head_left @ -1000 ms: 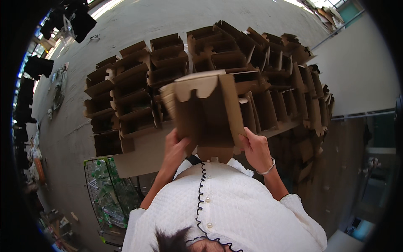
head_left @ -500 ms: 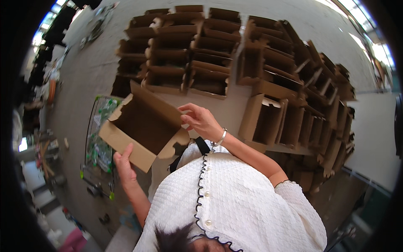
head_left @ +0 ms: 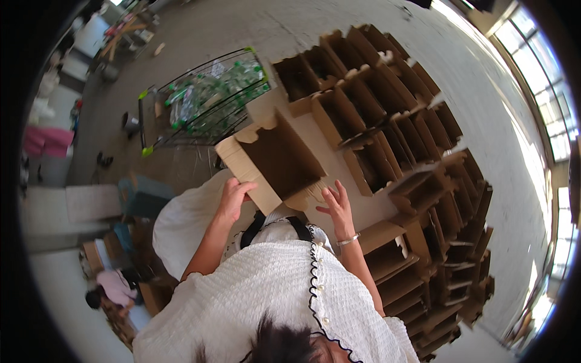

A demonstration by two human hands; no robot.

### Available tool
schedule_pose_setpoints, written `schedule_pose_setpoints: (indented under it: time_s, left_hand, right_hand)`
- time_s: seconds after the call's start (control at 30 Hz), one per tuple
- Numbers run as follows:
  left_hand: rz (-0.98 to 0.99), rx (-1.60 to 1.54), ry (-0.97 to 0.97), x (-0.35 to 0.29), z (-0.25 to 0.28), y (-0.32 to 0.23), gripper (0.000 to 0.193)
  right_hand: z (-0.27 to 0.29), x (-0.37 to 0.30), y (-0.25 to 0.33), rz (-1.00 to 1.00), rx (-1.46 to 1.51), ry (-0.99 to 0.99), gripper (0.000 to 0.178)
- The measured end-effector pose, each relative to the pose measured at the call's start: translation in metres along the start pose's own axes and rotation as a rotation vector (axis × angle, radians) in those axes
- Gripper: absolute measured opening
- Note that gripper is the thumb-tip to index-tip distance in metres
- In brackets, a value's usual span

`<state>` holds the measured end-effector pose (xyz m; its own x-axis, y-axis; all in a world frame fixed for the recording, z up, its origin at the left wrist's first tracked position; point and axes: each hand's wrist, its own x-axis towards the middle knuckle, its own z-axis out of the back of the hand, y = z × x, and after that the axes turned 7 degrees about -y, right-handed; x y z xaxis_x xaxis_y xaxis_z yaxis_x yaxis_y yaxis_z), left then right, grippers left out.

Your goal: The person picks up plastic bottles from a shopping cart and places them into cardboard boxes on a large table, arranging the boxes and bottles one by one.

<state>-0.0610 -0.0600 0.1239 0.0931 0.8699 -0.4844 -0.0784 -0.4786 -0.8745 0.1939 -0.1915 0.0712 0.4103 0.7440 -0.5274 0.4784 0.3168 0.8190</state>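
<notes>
An open brown cardboard box [head_left: 257,181] is held in front of my body, its dark inside facing up and its flaps unfolded. My left hand [head_left: 233,198] grips the near left wall, thumb on the outer face. On the other side, my right hand [head_left: 338,209] is beside the box's near right flap [head_left: 307,196], fingers spread and holding nothing. A silver bracelet [head_left: 348,240] circles my right wrist. Just past the held box, rows of similar open boxes [head_left: 368,160] stand on a pale table top [head_left: 315,136].
A black wire shopping cart [head_left: 200,127] with green corners, full of clear bottles with green caps [head_left: 209,100], stands at the far left. More open boxes [head_left: 396,266] stand close by my right arm. A person in pink [head_left: 115,287] bends over at the lower left.
My body and view have turned leftward, bringing the cart nearer the middle. The box has come along in my left hand. My right hand has moved off the box's edge and its fingers have spread.
</notes>
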Motion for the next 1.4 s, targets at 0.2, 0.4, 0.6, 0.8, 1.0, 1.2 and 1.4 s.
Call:
schedule_pose_setpoints:
  time_s: [0.2, 0.4, 0.6, 0.8, 1.0, 1.2, 1.4]
  left_hand:
    - [0.024, 0.036, 0.287, 0.001, 0.001, 0.047, 0.017]
    - [0.139, -0.079, 0.409, 0.051, -0.016, 0.033, 0.016]
    - [0.264, 0.019, 0.429, 0.122, 0.020, 0.015, 0.021]
    - [0.433, 0.063, 0.469, 0.215, 0.054, 0.019, 0.024]
    - [0.588, 0.026, 0.610, 0.268, 0.028, 0.079, 0.036]
    - [0.655, 0.002, 0.559, 0.287, 0.037, 0.084, 0.033]
    - [0.649, -0.072, 0.518, 0.271, 0.040, 0.079, 0.034]
  right_hand:
    - [-0.002, 0.027, -0.004, 0.313, -0.152, 0.002, 0.033]
    - [0.005, 0.032, 0.001, 0.326, -0.333, -0.340, 0.030]
    - [-0.048, 0.086, 0.002, 0.090, -0.522, -0.460, 0.032]
    - [-0.121, 0.129, 0.010, 0.161, -0.671, -0.568, 0.026]
    - [-0.086, 0.125, -0.043, 0.190, -0.033, -0.739, 0.031]
    - [0.029, 0.061, -0.068, 0.110, 0.147, -1.021, 0.034]
    - [0.166, 0.070, -0.027, 0.037, 0.698, -1.173, 0.097]
